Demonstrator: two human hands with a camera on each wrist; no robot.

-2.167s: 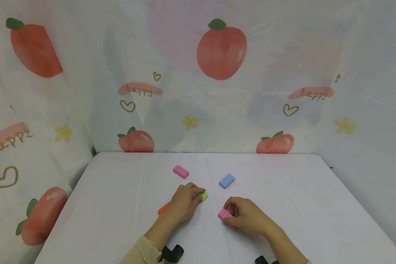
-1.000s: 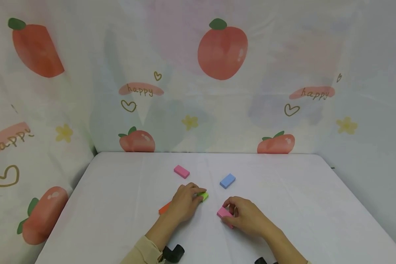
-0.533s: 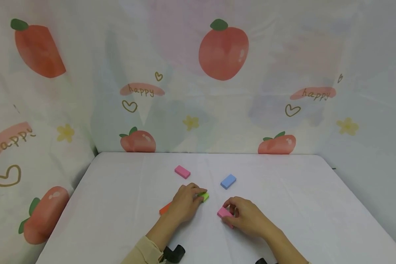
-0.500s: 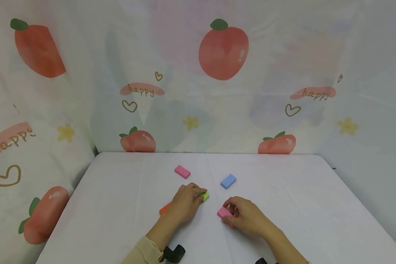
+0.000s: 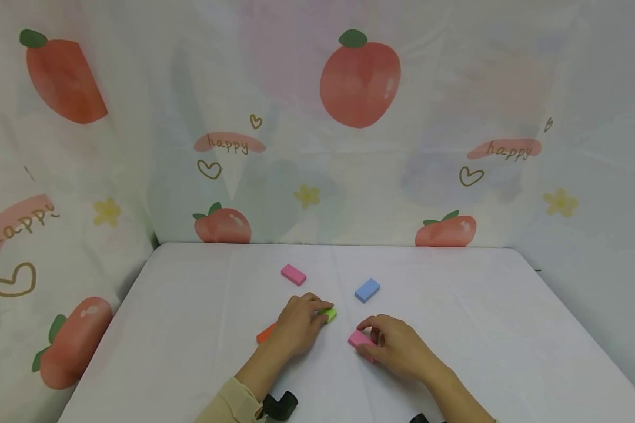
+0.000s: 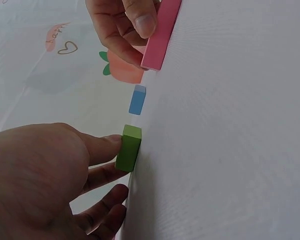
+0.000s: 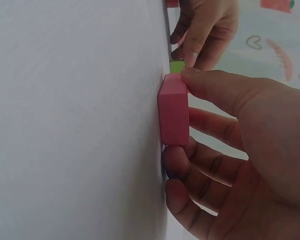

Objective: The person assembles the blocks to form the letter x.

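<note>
Head view shows two hands working low over a white table point(image 5: 455, 305), well apart from each other, each pinching a small block. The left hand point(image 5: 298, 325) holds the green block point(image 5: 330, 315) between thumb and fingers; the right hand point(image 5: 398, 345) has the near pink block point(image 5: 361, 339) between its thumb and fingers. Both blocks look to be at the tabletop, though whether either is slightly raised I cannot tell.

Right wrist view has the thumb at one end of the pink block and fingers at the other, so an uneven squeeze could make it twist or skid out. Left wrist view shows the green block caught mostly by the tips; a loose pinch would probably let it tip over.

Crowding is the other risk. The orange block point(image 5: 266, 333) lies partly hidden beside the left wrist, and a backward or sideways sweep of that arm could knock it askew. The blue block point(image 5: 367, 291) sits beyond the gap between the hands, and the far pink block point(image 5: 293, 275) lies behind the left hand; a careless forward reach might nudge either.
</note>
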